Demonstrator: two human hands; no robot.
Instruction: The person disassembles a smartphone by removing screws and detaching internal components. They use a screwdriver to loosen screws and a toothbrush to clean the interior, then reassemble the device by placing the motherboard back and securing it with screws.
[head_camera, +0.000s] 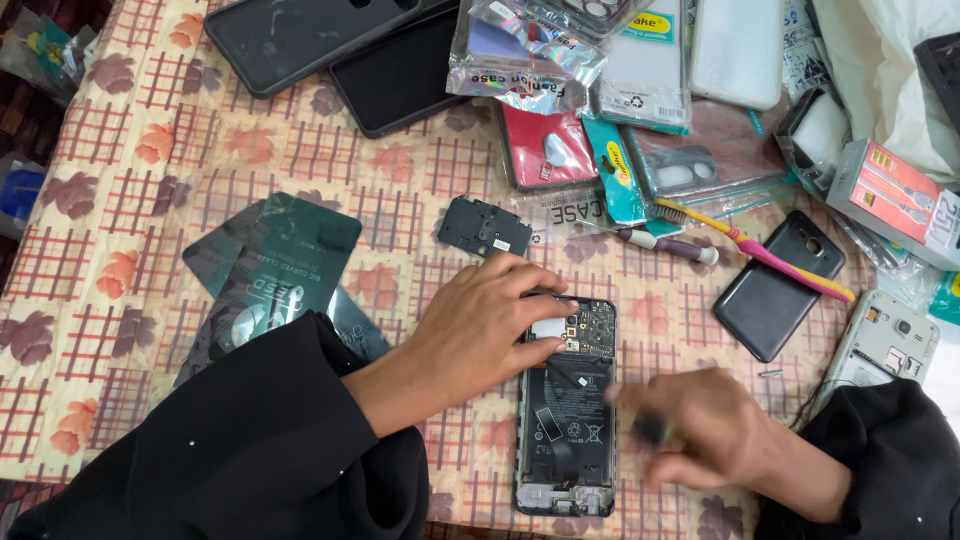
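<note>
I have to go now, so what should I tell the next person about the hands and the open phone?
Left hand: open, fingers pressing on the top of the opened phone, steadying it on the patterned tablecloth.
Right hand: blurred, over the phone's right edge, closed on a small dark thing I cannot make out.
Done: back cover is off, battery and circuit board show. A small black inner plate lies above the left hand.
Nearby: screwdriver and toothbrush, upper right.
Left: the phone is not closed up yet.
</note>
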